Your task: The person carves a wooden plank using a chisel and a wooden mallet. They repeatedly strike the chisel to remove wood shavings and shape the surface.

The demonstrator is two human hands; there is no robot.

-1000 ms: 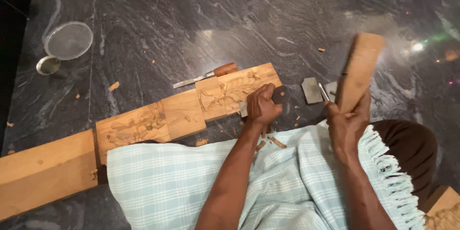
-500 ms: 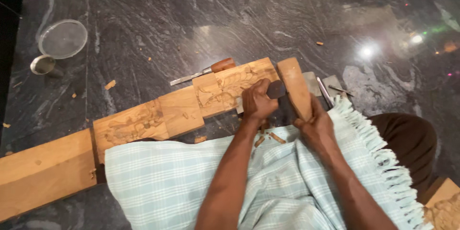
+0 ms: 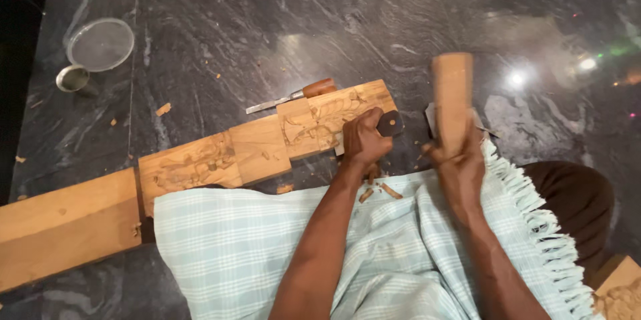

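Observation:
A long wooden plank point(image 3: 200, 160) with carved relief panels lies across the dark stone floor. My left hand point(image 3: 364, 138) grips a chisel with a dark handle end point(image 3: 390, 123), its blade set against the plank's right carved end. My right hand point(image 3: 457, 166) holds a wooden mallet point(image 3: 453, 100) raised upright, a short way to the right of the chisel handle. A pale checked cloth point(image 3: 267, 246) covers my lap below both arms.
A second chisel with a brown handle point(image 3: 294, 96) lies on the floor behind the plank. A round mesh sieve point(image 3: 100, 44) and a small metal cup point(image 3: 72, 78) sit at the far left. Wood chips point(image 3: 377, 192) lie on the cloth. Another carved piece point(image 3: 621, 293) shows at the bottom right.
The mallet came down against the chisel handle half a second ago and has since lifted back up and to the right. My left hand stays on the chisel.

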